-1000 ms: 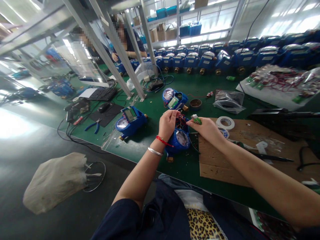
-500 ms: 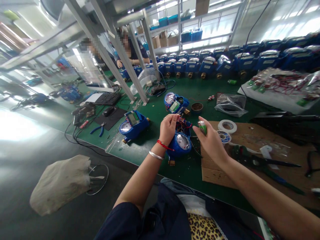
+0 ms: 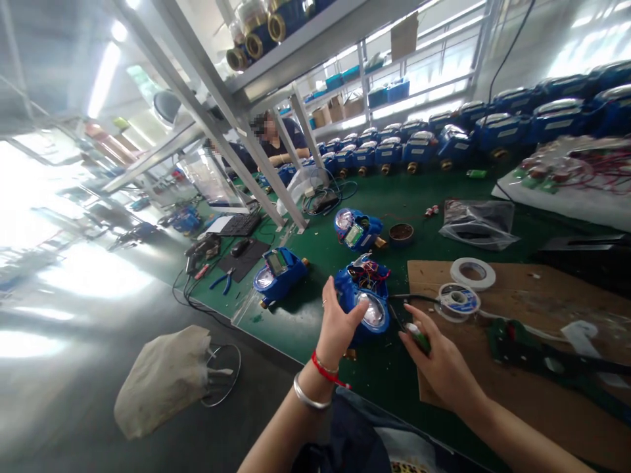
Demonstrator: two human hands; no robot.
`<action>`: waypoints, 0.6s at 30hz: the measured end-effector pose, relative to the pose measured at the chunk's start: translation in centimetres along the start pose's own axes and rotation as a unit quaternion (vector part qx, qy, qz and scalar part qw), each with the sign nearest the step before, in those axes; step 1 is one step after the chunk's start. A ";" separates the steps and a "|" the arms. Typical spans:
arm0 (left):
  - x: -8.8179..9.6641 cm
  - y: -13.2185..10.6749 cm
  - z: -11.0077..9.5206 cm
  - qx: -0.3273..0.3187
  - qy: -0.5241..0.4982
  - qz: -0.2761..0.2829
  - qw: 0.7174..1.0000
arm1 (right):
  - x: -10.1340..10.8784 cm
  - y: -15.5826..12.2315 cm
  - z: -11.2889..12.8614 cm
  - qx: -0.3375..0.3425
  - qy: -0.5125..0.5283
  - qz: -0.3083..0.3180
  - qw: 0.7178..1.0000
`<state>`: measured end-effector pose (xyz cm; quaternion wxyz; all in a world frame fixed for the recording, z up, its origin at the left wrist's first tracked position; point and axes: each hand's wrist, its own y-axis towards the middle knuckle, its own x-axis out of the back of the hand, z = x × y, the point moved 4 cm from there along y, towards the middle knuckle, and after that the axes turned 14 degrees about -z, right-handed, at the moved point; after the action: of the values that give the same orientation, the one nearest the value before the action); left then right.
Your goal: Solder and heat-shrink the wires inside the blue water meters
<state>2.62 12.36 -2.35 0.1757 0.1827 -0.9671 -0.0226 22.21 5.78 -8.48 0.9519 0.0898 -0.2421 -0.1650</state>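
Observation:
My left hand [image 3: 338,323] is closed round the left side of a blue water meter [image 3: 367,299] that stands on the green bench [image 3: 315,249]. The meter has a round glass dial facing me and loose red wires on top. My right hand [image 3: 440,360] hovers just right of the meter, over the edge of a cardboard sheet [image 3: 517,368], and pinches a small green and white part [image 3: 418,337] between thumb and fingers.
Two more open blue meters [image 3: 279,269] [image 3: 357,228] lie behind. A solder spool [image 3: 457,299] and a tape roll [image 3: 473,272] sit on the cardboard, and a plastic bag [image 3: 477,220] lies behind it. Rows of blue meters [image 3: 444,138] line the back. A person [image 3: 279,141] works beyond the shelf posts.
The view tilted up and both hands came down toward me. My left hand moved from the wires on top to grip the meter's side. My right hand lowered with the green part.

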 end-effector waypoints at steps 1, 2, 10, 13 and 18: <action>0.0 -0.1 0.0 0.019 -0.025 0.000 1.000 | 0.0 0.0 0.0 0.002 0.001 0.009 1.000; 0.0 -0.1 0.1 0.040 -0.053 -0.001 0.998 | 0.0 -0.1 0.0 0.003 0.001 0.016 1.000; 2.3 0.2 2.4 0.156 -0.329 -0.062 0.929 | -0.4 -0.5 -0.4 -0.007 0.006 0.050 0.999; 1.7 1.3 3.4 0.141 -0.371 -0.105 0.912 | -0.7 -0.6 -0.5 -0.013 -0.010 0.050 0.999; -0.7 5.2 4.2 0.096 -0.390 -0.181 0.898 | -1.1 -0.8 -0.9 0.016 -0.024 0.071 0.997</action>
<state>0.01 17.40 -5.92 -0.2406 0.3468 -0.9060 -0.0304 21.49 5.47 -9.90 0.9537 0.0834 -0.2728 -0.0951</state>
